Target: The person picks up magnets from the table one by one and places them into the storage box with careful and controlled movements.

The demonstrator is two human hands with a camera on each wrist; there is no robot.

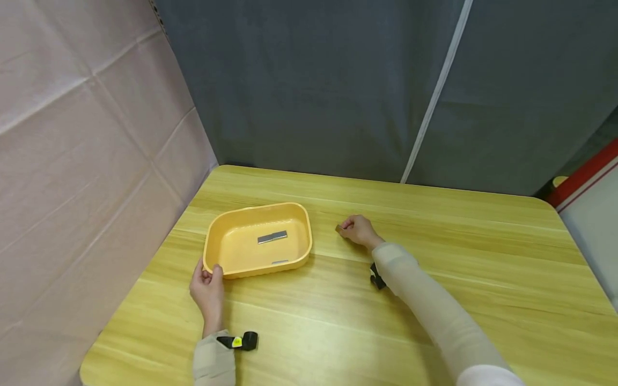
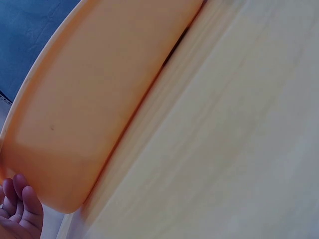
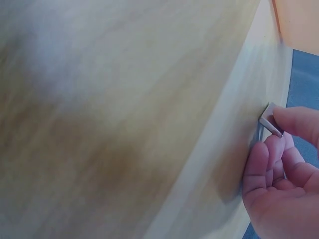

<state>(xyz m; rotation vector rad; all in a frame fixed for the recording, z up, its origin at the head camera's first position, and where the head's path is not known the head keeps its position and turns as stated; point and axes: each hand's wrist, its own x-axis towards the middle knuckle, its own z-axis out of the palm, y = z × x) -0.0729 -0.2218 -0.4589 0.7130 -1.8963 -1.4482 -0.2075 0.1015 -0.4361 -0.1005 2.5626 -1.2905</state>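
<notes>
A shallow yellow plastic basin [image 1: 232, 213] with rounded corners stands on the left half of the table. My left hand [image 1: 208, 292] grips its near left corner; in the left wrist view the fingertips [image 2: 31, 201] are curled close at the basin wall [image 2: 94, 94]. To the right of the basin, my right hand [image 1: 359, 231] pinches a small flat rectangular metal piece [image 1: 339, 228] between thumb and fingers, low over the table. The right wrist view shows the shiny edge of this metal piece [image 3: 270, 124]. Inside the basin lie thin silver metal strips [image 1: 272, 237], one partly hidden by the near wall.
The light wood-grain table [image 1: 309, 332] reaches from a pale cloth-covered wall [image 1: 96, 161] on the left to a dark grey curtain [image 1: 309, 96] behind. A red and white object [image 1: 586, 179] stands past the right edge. Both wrists wear black camera straps [image 1: 248, 341].
</notes>
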